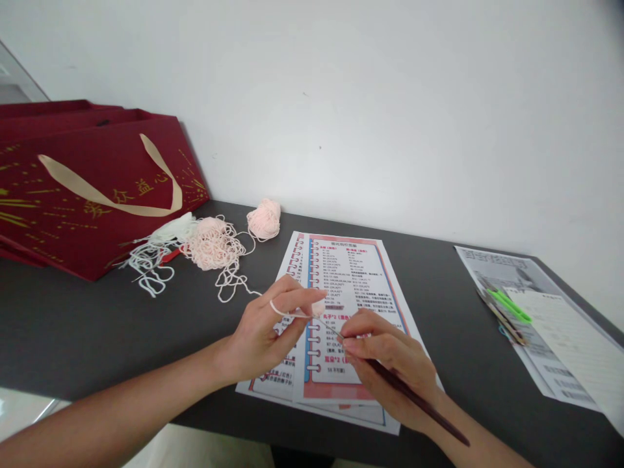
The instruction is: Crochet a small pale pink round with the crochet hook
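My left hand is closed in a pinch on a small pink crochet piece, with pale yarn looped over its index finger. That yarn trails left to a loose pink yarn pile and a pink yarn ball. My right hand grips a dark brown crochet hook, and the hook's thin metal tip points into the small pink piece. Both hands hover over a printed pattern sheet on the dark table.
A dark red gift bag with a beige ribbon handle lies at the left against the white wall. White yarn lies tangled beside it. At the right lie more papers, with green-handled snips and other hooks on them.
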`<state>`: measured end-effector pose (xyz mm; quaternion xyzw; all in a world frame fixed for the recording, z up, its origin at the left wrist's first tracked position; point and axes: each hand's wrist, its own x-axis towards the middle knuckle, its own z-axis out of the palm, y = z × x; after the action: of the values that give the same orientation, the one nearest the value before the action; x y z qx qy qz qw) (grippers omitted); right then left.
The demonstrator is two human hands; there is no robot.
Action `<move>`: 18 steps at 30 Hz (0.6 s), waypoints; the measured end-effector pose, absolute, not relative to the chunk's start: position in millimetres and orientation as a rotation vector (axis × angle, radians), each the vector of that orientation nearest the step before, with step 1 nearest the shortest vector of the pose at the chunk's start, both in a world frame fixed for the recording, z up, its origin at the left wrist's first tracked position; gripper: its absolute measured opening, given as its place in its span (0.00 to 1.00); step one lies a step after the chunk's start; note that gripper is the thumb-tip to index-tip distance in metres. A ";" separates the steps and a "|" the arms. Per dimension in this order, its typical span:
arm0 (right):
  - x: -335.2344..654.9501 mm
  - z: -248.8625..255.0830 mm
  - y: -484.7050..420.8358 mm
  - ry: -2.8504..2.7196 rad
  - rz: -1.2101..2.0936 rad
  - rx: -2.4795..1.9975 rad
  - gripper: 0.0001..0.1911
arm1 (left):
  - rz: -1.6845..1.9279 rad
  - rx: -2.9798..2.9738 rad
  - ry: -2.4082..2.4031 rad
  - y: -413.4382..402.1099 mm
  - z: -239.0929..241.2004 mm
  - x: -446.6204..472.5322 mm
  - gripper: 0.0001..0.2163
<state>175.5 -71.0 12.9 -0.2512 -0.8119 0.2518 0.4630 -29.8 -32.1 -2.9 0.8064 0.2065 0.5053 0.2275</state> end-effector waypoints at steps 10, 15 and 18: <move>172.0 2.1 -71.1 -1.804 0.676 -0.773 0.15 | 1.277 1.874 0.804 -33.7 -9.7 -24.2 0.21; 171.8 -0.5 -66.4 -1.838 0.630 -0.902 0.11 | 1.083 1.578 0.985 -29.1 -4.7 -18.9 0.15; 173.8 1.7 -65.3 -1.981 0.512 -0.865 0.12 | 1.021 1.472 1.017 -27.1 -2.3 -17.7 0.16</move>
<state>173.8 -65.3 1.7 -0.3488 -0.7990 0.2066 0.4442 -17.7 -27.1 -2.3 0.6125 0.4232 0.4250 0.5150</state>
